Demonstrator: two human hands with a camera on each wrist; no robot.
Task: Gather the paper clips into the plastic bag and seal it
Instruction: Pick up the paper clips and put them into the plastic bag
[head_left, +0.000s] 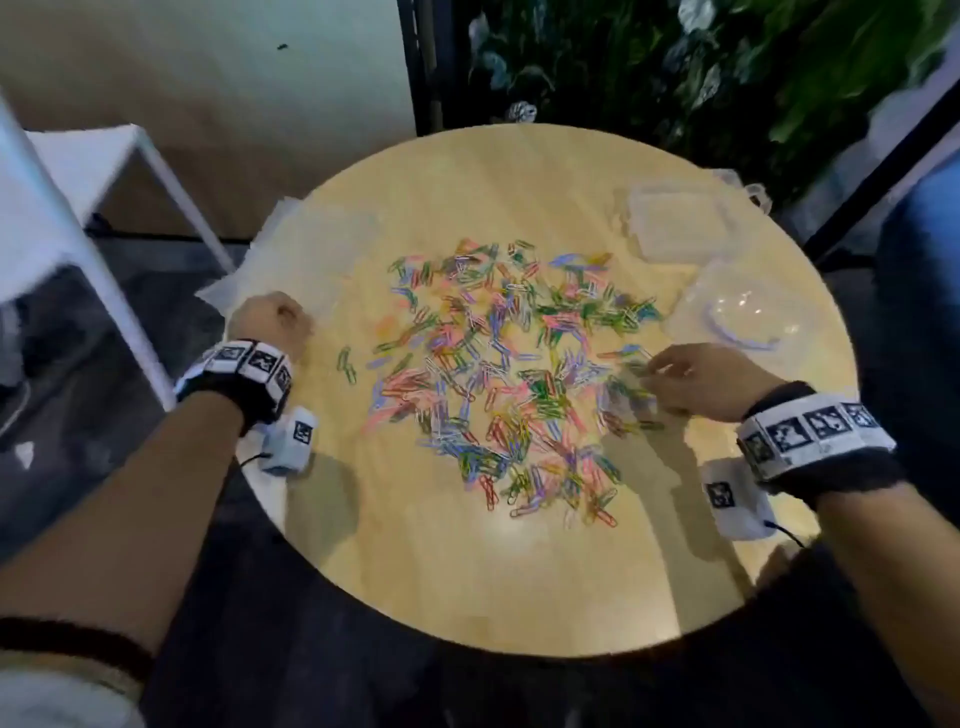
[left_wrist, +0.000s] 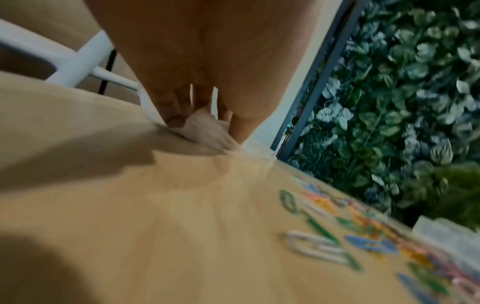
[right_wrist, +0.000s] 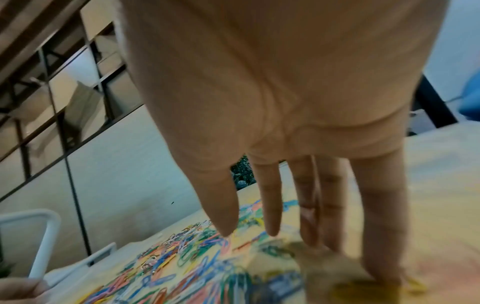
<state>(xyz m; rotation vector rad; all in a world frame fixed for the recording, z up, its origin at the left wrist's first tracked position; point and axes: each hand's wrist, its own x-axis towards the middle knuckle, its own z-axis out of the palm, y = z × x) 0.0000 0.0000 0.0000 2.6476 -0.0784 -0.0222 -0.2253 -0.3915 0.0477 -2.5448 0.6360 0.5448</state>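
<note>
Several coloured paper clips (head_left: 509, 374) lie scattered across the middle of the round wooden table (head_left: 467, 582). A clear plastic bag (head_left: 311, 234) lies flat at the table's left edge. My left hand (head_left: 275, 319) is curled into a fist on the bag's near corner. In the left wrist view its fingers (left_wrist: 182, 111) pinch crumpled plastic (left_wrist: 205, 131). My right hand (head_left: 670, 371) is at the right edge of the pile. Its fingers (right_wrist: 270, 205) are straight and spread, tips down on the clips (right_wrist: 182, 257) and the table.
Clear plastic boxes (head_left: 675, 218) and a clear round container (head_left: 743, 312) stand at the back right of the table. A white chair (head_left: 78, 171) is to the left. A leafy wall (head_left: 675, 62) rises behind the table.
</note>
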